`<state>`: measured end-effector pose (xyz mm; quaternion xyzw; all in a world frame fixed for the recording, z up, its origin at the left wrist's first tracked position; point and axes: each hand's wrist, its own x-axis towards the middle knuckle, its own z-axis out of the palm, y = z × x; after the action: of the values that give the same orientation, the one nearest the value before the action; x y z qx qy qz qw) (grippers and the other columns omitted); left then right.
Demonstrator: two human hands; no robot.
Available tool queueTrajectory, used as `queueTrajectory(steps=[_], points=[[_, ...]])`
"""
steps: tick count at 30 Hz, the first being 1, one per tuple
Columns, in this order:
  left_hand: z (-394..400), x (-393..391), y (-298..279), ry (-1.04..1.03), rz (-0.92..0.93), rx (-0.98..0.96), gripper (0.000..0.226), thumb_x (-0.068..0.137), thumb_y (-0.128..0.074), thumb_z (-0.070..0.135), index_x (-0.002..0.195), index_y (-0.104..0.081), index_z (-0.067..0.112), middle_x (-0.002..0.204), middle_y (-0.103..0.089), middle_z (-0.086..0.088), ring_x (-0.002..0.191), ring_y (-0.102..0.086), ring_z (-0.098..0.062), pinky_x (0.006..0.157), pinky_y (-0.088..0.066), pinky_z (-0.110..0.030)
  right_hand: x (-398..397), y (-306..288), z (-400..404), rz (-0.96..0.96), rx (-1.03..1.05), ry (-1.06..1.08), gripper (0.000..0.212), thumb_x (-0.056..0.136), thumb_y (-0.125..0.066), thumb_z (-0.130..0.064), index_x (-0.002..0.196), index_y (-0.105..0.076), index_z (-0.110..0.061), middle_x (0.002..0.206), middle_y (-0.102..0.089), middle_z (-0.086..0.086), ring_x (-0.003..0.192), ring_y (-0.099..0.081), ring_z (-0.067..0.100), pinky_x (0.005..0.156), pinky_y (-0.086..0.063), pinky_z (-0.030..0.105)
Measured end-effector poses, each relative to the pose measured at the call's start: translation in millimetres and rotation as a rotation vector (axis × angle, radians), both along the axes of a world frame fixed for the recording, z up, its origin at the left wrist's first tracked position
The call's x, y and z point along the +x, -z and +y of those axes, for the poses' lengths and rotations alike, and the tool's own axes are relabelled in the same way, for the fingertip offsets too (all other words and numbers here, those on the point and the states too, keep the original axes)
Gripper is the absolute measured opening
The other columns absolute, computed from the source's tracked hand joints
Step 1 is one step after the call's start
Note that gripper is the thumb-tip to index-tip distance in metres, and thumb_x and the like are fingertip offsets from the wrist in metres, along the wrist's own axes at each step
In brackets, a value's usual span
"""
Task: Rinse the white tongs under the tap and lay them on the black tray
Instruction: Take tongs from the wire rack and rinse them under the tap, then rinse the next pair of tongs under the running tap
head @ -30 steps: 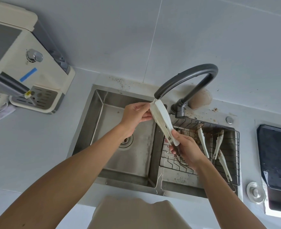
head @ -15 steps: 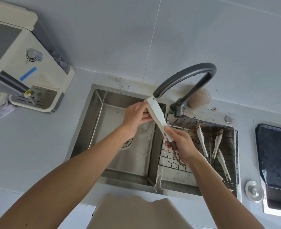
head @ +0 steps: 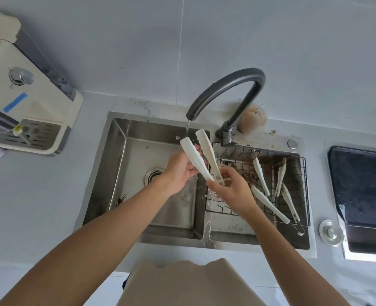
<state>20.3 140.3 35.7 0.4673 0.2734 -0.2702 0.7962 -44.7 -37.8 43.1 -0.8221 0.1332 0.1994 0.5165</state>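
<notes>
Tongs (head: 199, 157) under the tap (head: 224, 89), over the left sink (head: 116, 164).
Light, stiff, probably slick when wet: right hand (head: 233, 193) pinches the hinge, left hand (head: 180, 171) fingers curl round an arm; tray (head: 359, 184) far right.

No writing, brand, number or sign can be read anywhere. The strip of blue tape (head: 15, 102) on the cream machine (head: 39, 107) at the left bears no lettering that shows, and the machine's front carries no legible label.
</notes>
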Motion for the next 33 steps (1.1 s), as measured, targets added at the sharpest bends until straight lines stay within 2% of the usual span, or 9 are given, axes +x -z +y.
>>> queueTrajectory(steps=[4,10,13,16,19,22,27,30,33], points=[[-2.7,-2.8,-3.5,-0.066,0.008,-0.015,0.043,0.111,-0.044,0.032,0.133,-0.059,0.0,0.125,-0.072,-0.022,0.113,-0.073,-0.036,0.09,-0.061,-0.044,-6.2,4.1,-5.4,-0.161,-0.215,0.007,0.034,0.088,-0.079,-0.042,0.115,-0.066,-0.025,0.091,-0.069,-0.008,0.063,-0.062,0.009,0.052,-0.055,0.033],[8.9,-2.0,-17.8,-0.131,-0.079,0.057,0.038,0.11,-0.045,0.032,0.12,-0.067,0.002,0.119,-0.075,-0.021,0.111,-0.074,-0.033,0.102,-0.057,-0.05,-0.2,-0.3,2.8,-0.317,-0.442,-0.035,0.029,0.091,-0.074,-0.044,0.112,-0.066,-0.025,0.096,-0.065,-0.012,0.066,-0.063,0.005,0.062,-0.058,0.041],[12.1,-3.9,-24.2,-0.129,-0.126,0.067,0.033,0.107,-0.053,0.034,0.107,-0.071,0.006,0.116,-0.076,-0.02,0.109,-0.075,-0.033,0.099,-0.058,-0.05,4.5,-4.6,10.1,-0.424,-0.51,-0.071,0.03,0.093,-0.073,-0.042,0.114,-0.066,-0.022,0.102,-0.065,-0.01,0.069,-0.067,0.013,0.063,-0.057,0.039],[5.0,-9.5,-23.4,-0.098,-0.13,0.045,0.037,0.107,-0.052,0.038,0.108,-0.071,0.006,0.111,-0.077,-0.019,0.108,-0.075,-0.034,0.097,-0.06,-0.049,1.7,-5.0,10.0,-0.493,-0.544,-0.034,0.033,0.091,-0.075,-0.041,0.113,-0.064,-0.018,0.1,-0.066,-0.007,0.067,-0.067,0.02,0.057,-0.056,0.039],[-18.9,-18.6,-16.5,-0.025,-0.102,0.046,0.041,0.105,-0.055,0.039,0.115,-0.068,0.001,0.115,-0.075,-0.023,0.104,-0.075,-0.036,0.093,-0.061,-0.049,-10.3,1.7,-3.0,-0.368,-0.547,0.069,0.044,0.087,-0.075,-0.054,0.108,-0.059,-0.019,0.093,-0.061,-0.008,0.064,-0.063,0.017,0.057,-0.057,0.042],[-54.4,-34.0,-6.3,0.149,-0.075,0.129,0.03,0.103,-0.062,0.034,0.11,-0.069,0.006,0.107,-0.076,-0.019,0.093,-0.078,-0.031,0.089,-0.063,-0.046,-29.3,15.4,-25.9,-0.25,-0.569,0.103,0.049,0.085,-0.069,-0.067,0.101,-0.056,-0.022,0.088,-0.06,-0.01,0.066,-0.06,0.013,0.06,-0.059,0.042],[-108.2,-55.0,19.5,0.418,-0.138,0.318,0.016,0.098,-0.069,0.021,0.111,-0.065,0.013,0.103,-0.074,-0.016,0.091,-0.077,-0.025,0.077,-0.066,-0.037,-57.4,34.8,-62.1,-0.163,-0.587,0.177,0.061,0.081,-0.069,-0.074,0.103,-0.052,-0.02,0.086,-0.058,-0.008,0.067,-0.059,0.014,0.06,-0.058,0.04],[-132.6,-63.9,31.1,0.447,-0.136,0.37,0.01,0.099,-0.067,0.019,0.108,-0.064,0.014,0.102,-0.073,-0.016,0.089,-0.076,-0.023,0.069,-0.066,-0.031,-66.2,45.2,-86.0,-0.081,-0.546,0.163,0.065,0.079,-0.071,-0.075,0.11,-0.053,-0.021,0.09,-0.059,-0.011,0.072,-0.062,0.011,0.063,-0.059,0.038],[-148.3,-63.8,50.0,0.424,-0.072,0.49,0.019,0.097,-0.07,0.019,0.111,-0.065,0.006,0.1,-0.074,-0.016,0.088,-0.077,-0.023,0.072,-0.067,-0.038,-62.3,54.2,-100.5,-0.002,-0.552,0.113,0.065,0.079,-0.069,-0.078,0.104,-0.053,-0.02,0.088,-0.058,-0.01,0.072,-0.06,0.011,0.061,-0.056,0.034]])
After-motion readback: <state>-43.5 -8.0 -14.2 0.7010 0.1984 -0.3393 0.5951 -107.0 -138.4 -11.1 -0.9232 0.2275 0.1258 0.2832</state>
